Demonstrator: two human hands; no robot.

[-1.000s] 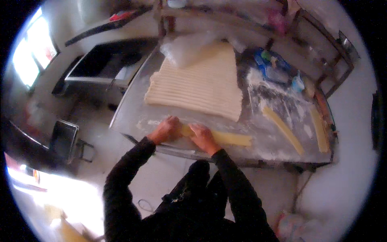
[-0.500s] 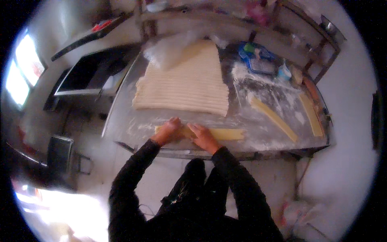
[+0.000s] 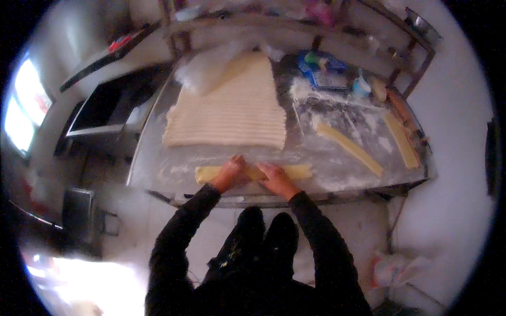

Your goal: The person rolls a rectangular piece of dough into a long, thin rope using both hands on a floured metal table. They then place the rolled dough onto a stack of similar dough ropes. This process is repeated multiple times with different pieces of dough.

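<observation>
A long yellowish dough strip (image 3: 298, 171) lies crosswise along the near edge of the floury table. My left hand (image 3: 230, 173) is closed on it left of its middle, leaving the left end showing. Close beside it, my right hand (image 3: 277, 180) has its fingers bent over the strip, and the right end sticks out past it. The dough between and under my fingers is partly hidden. Just beyond my hands sits a wide sheet of pale dough rows (image 3: 226, 124), side by side, with clear plastic (image 3: 203, 71) over its far left part.
Two more dough strips (image 3: 350, 148) (image 3: 401, 139) lie at the right on floury board. Behind them are a blue packet (image 3: 311, 73), a light-blue cup (image 3: 361, 87) and a rolling pin (image 3: 403, 109) by the table's right edge. A wooden shelf (image 3: 253, 25) spans the back.
Both hands have slid to the right along the dough strip, so more of its left end shows and less of its right. The whole view has shifted slightly.
</observation>
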